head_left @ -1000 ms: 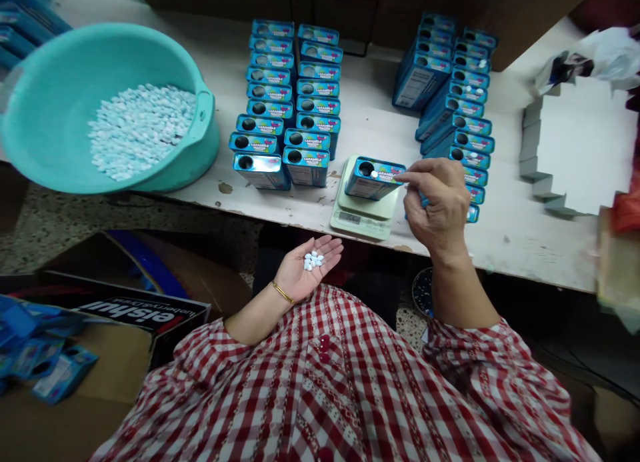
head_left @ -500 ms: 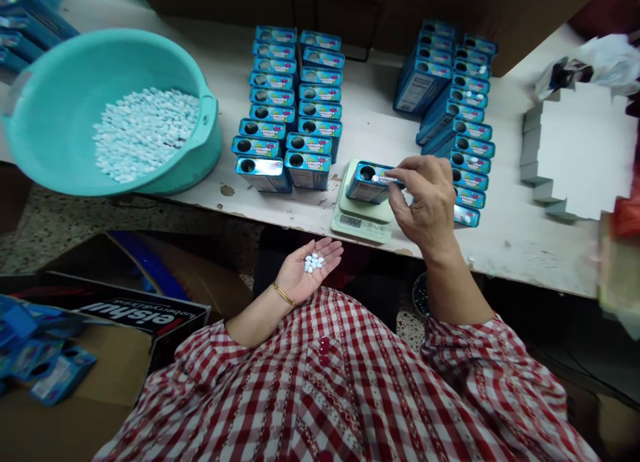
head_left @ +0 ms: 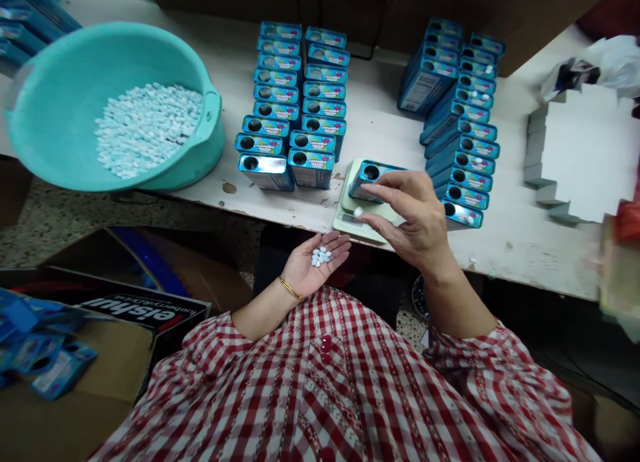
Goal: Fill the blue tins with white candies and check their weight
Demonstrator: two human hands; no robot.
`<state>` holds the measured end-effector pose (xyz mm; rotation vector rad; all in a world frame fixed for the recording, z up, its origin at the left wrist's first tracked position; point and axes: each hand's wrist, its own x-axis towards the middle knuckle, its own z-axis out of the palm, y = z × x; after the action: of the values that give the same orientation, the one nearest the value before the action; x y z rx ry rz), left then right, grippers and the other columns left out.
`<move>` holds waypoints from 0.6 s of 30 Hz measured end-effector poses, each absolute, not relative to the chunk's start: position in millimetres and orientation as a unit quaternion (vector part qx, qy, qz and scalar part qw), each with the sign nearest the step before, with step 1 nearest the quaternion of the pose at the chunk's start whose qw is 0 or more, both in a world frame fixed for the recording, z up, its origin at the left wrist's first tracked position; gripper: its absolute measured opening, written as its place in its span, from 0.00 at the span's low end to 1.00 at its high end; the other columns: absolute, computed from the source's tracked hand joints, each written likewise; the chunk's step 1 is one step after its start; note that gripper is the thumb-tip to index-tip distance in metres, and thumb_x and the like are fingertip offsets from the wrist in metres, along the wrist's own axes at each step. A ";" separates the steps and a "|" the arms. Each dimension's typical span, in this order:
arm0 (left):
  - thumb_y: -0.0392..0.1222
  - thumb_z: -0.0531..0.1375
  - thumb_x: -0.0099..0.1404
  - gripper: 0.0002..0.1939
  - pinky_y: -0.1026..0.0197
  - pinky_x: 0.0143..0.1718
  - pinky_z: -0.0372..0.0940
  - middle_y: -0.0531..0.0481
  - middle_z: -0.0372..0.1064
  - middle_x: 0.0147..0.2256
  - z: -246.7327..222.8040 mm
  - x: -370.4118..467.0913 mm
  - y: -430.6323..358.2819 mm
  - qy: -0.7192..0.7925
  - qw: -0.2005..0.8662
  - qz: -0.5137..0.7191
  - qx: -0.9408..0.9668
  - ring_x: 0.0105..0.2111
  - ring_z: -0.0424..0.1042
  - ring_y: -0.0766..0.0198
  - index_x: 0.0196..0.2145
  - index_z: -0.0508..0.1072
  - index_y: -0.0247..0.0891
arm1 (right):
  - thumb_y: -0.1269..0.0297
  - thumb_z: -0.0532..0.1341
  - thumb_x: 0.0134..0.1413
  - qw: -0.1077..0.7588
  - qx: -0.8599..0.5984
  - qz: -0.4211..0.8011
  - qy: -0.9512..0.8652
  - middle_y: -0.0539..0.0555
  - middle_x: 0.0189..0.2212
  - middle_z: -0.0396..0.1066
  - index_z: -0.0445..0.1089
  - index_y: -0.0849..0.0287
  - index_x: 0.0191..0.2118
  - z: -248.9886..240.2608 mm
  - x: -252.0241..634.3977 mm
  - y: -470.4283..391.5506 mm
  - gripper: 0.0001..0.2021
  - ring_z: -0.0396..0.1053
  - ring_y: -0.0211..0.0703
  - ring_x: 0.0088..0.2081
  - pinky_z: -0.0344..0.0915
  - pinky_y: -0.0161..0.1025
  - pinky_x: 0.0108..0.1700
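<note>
My left hand (head_left: 313, 265) is palm up with its fingers stretched out, holding a small pile of white candies (head_left: 321, 256) in the palm. My right hand (head_left: 413, 225) is over the kitchen scale (head_left: 357, 230), its thumb and forefinger spread apart. By the thumb tip shows a single white candy (head_left: 358, 212); whether it touches the thumb I cannot tell. On the scale stands an upright blue box (head_left: 367, 175) with a round hole in its top, partly hidden by my right fingers. The scale's display is mostly covered too.
A turquoise tub (head_left: 55, 109) of white candies stands at the left. Two rows of upright blue boxes (head_left: 311, 165) are left of the scale, with more blue boxes (head_left: 465, 195) at the right, some with candies on top. Below left is an open carton (head_left: 110, 369).
My right hand has moved left and down from the box's right end, and its fingers have parted. The candy on the box's top no longer shows there. My left hand has shifted slightly.
</note>
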<state>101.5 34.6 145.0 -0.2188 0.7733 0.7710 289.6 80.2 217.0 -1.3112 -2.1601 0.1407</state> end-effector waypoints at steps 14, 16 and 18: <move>0.31 0.50 0.65 0.11 0.73 0.17 0.57 0.44 0.69 0.27 126.2 76.2 25.3 0.463 0.789 0.377 -0.145 0.22 0.66 0.72 0.33 0.72 0.28 | 0.45 0.54 0.54 0.262 -0.569 0.045 -0.778 0.59 0.55 0.59 0.55 0.51 0.60 214.2 333.1 100.6 0.30 0.57 0.56 0.56 0.58 0.57 0.54; 0.31 0.51 0.65 0.11 0.73 0.17 0.58 0.44 0.69 0.27 125.2 75.7 24.3 0.463 0.791 0.374 -0.141 0.23 0.66 0.72 0.33 0.73 0.28 | 0.44 0.54 0.54 0.221 -0.554 0.059 -0.800 0.60 0.56 0.58 0.53 0.53 0.61 214.1 329.7 105.7 0.32 0.56 0.57 0.57 0.57 0.58 0.55; 0.31 0.51 0.64 0.10 0.73 0.18 0.58 0.45 0.70 0.27 125.3 75.8 24.7 0.460 0.794 0.373 -0.138 0.22 0.67 0.72 0.33 0.73 0.29 | 0.44 0.54 0.54 0.182 -0.546 0.064 -0.815 0.61 0.57 0.57 0.51 0.54 0.62 216.2 326.4 109.9 0.33 0.55 0.57 0.58 0.56 0.58 0.55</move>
<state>75.8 24.7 125.3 -0.2963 0.9888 0.8019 326.4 109.9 216.2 -1.5417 -2.3001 0.1796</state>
